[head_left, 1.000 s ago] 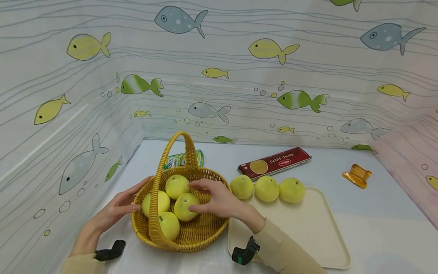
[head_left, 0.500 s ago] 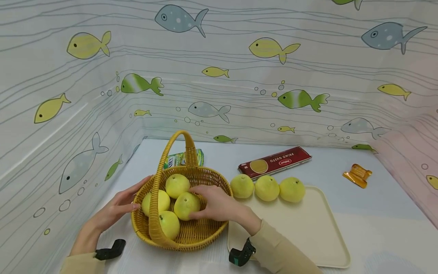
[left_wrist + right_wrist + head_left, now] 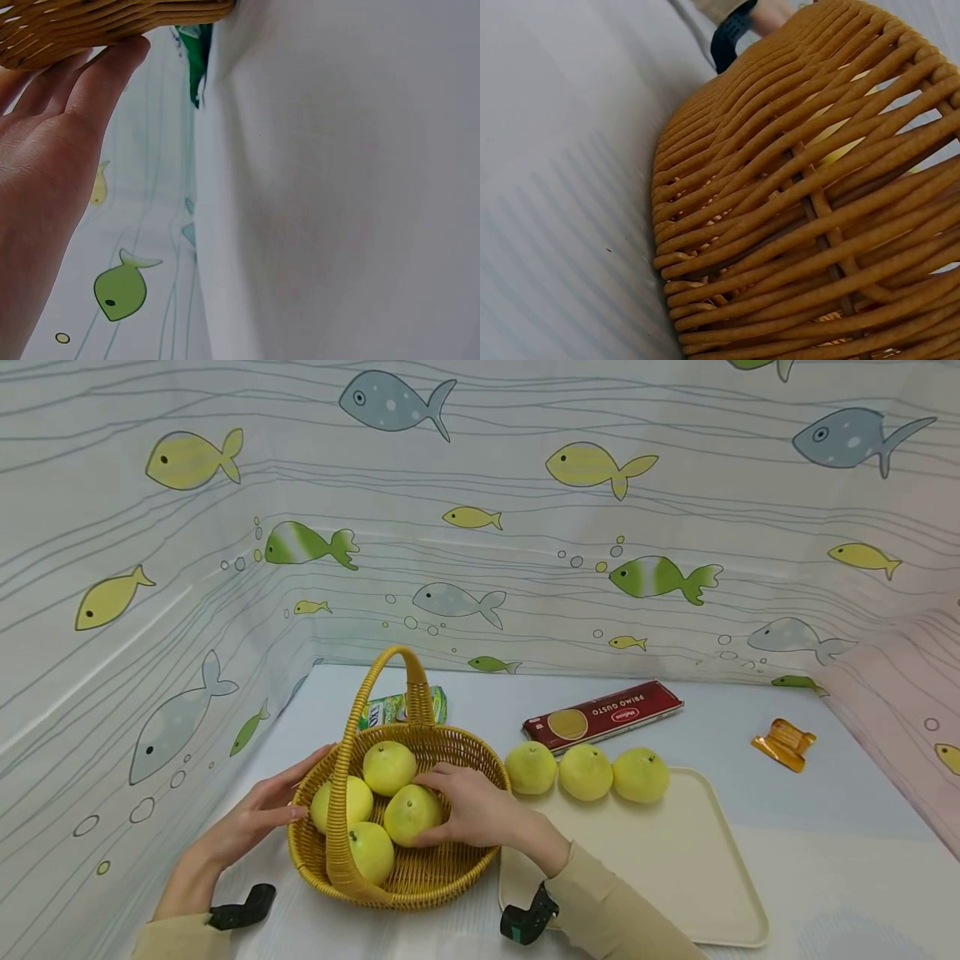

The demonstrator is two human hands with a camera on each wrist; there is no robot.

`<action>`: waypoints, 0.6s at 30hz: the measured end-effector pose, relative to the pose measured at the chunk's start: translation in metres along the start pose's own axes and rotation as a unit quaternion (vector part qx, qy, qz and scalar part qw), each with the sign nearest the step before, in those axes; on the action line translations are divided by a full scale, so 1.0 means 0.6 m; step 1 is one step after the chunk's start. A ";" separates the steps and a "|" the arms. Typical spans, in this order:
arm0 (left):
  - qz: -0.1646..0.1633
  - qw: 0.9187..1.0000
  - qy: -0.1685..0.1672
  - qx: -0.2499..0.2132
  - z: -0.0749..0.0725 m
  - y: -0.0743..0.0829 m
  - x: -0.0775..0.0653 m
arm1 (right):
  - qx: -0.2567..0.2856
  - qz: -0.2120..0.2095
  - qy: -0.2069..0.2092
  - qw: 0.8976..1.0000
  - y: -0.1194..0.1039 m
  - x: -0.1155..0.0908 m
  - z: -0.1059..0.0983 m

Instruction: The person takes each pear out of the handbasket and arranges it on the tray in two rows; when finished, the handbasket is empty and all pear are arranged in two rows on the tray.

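Fish-print walls [image 3: 510,427] enclose a booth-like corner

This looks like a small recording booth. Pale sheeting with cartoon fish and wavy lines closes in a white tabletop [image 3: 847,860] on three sides: one wall stands just outside the left hand [image 3: 258,814], a pinkish one well to the right of the right hand [image 3: 472,806], and a third beyond both. Black devices [image 3: 243,910] strapped behind each hand suggest a filming set-up. A red grocery packet [image 3: 603,717], beyond and to the right of the right hand, looks domestic; which building surrounds the booth cannot be told.
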State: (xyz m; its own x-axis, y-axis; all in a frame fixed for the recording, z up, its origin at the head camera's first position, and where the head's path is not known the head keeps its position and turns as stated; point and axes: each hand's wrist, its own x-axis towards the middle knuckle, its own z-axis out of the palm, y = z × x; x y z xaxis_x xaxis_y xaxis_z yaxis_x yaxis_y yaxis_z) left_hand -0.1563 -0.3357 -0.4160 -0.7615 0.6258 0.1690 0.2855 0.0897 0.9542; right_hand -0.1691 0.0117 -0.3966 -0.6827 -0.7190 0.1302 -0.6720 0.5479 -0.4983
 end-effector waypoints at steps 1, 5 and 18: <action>0.001 1.000 0.000 0.001 0.000 0.000 0.000 | 0.003 -0.004 0.000 1.000 0.000 0.000 0.000; 0.004 1.000 0.000 0.004 -0.001 -0.001 0.000 | 0.011 -0.014 0.002 1.000 0.002 0.001 0.001; -0.006 1.000 0.007 0.010 -0.002 -0.004 -0.001 | 0.000 -0.015 0.001 1.000 0.004 0.001 0.003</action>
State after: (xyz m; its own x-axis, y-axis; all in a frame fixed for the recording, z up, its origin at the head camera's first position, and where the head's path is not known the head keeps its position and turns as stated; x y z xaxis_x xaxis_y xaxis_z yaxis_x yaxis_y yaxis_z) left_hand -0.1573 -0.3370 -0.4183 -0.7733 0.6132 0.1614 0.2878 0.1126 0.9511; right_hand -0.1708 0.0118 -0.3993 -0.6629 -0.7341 0.1472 -0.6925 0.5264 -0.4933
